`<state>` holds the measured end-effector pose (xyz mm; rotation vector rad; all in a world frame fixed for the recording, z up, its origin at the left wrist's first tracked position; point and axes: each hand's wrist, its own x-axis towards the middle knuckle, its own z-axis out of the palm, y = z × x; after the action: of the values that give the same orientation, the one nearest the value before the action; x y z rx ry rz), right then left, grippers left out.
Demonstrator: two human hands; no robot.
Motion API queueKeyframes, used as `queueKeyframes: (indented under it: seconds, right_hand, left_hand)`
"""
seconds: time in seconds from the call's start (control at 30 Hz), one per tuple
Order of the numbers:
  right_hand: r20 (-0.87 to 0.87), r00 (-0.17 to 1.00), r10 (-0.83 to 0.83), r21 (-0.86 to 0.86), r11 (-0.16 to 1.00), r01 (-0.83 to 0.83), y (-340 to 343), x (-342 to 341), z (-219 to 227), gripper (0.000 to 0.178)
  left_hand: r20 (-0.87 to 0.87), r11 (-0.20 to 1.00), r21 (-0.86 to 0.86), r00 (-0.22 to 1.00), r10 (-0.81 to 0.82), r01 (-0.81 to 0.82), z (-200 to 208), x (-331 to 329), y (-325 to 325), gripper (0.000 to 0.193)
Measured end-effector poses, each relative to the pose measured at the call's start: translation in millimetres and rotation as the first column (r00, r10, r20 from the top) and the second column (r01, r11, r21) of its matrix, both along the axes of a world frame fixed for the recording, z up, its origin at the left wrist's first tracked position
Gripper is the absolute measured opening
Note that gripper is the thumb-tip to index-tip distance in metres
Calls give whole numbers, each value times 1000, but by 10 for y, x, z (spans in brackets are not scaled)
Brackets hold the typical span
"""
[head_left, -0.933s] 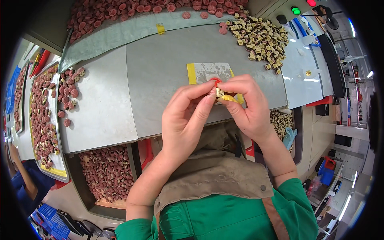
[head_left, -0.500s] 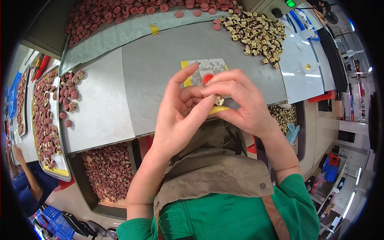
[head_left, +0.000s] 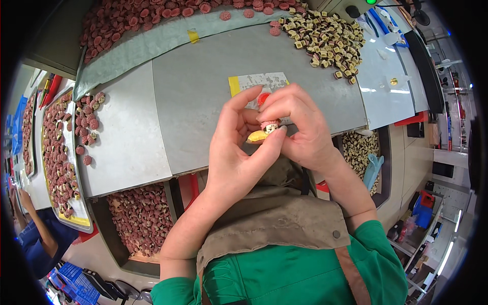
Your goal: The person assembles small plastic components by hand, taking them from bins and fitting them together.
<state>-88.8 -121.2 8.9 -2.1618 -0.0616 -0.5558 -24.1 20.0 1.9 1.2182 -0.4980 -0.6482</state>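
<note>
In front of my chest, both hands meet around a small part [head_left: 271,127] with a pink ridged cap and a cream-and-dark lower side. The fingers of my left hand [head_left: 235,145] are curled, its thumb pressing the part from below. My right hand [head_left: 307,129] pinches the same part from the other side. Just beside it, at my left fingers, shows a smooth yellow oblong piece [head_left: 257,136]; whether it is worn or held I cannot tell. Behind the fingers, a red round piece [head_left: 263,97] rests on a grey-white sheet [head_left: 277,79] with yellow tape edges.
Pink ridged caps [head_left: 152,18] cover a pale green cloth at the back. Cream-and-dark parts [head_left: 328,43] lie heaped at the far right. Assembled pieces fill a tray [head_left: 61,152] at left and a drawer [head_left: 140,218] below. A light blue scoop [head_left: 373,170] sits in the right drawer.
The part has turned between my fingers, so its pink cap now shows. The yellow piece has shifted left, from my right thumb's side to my left fingers.
</note>
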Motion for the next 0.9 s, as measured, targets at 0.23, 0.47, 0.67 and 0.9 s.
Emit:
queueKeyframes:
  seconds: [0.23, 0.47, 0.67, 0.9]
  right_hand:
    - [-102, 993, -59, -202, 979, 38, -312, -85, 178, 30]
    - [-14, 919, -393, -316, 874, 369, -1111, -66, 187, 18]
    - [-21, 937, -350, -521, 803, 288, -1069, 21, 173, 21]
    - [-164, 949, -268, -579, 805, 127, -869, -35, 351, 24]
  left_hand:
    - [557, 952, 277, 829, -47, -132, 19, 279, 194, 38]
    - [927, 487, 245, 55, -372, -839, 133, 1342, 654, 25]
    - [962, 741, 269, 129, -242, -616, 259, 1793, 231, 32]
    - [973, 730, 204, 220, -76, -652, 58, 2124, -514, 19]
